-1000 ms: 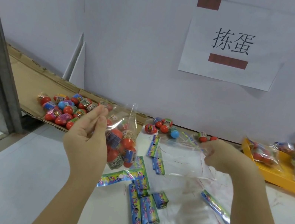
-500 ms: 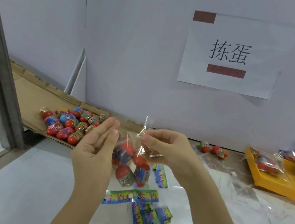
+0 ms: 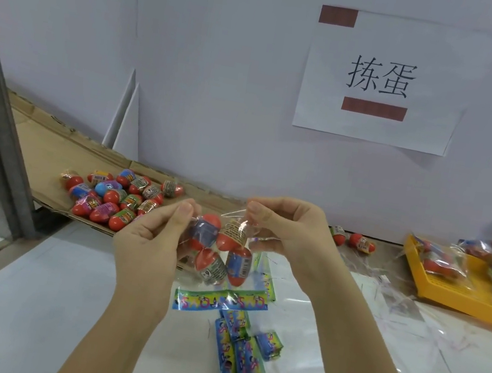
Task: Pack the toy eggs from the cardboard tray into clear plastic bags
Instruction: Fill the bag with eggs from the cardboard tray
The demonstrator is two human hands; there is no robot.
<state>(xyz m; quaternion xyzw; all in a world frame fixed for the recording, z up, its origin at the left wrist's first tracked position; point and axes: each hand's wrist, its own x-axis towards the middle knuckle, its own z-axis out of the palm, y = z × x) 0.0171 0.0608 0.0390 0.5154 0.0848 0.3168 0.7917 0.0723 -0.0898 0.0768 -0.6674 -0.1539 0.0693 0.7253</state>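
Both hands pinch a clear bag (image 3: pixel 218 247) (several toy eggs inside).

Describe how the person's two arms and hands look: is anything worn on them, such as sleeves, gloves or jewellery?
Both are bare. The left hand and right hand wear no gloves, and no ring shows on the visible fingers. The left forearm and right forearm carry no sleeve, watch or bracelet as far as the picture reaches. The visible thumbnails are short and unpainted.
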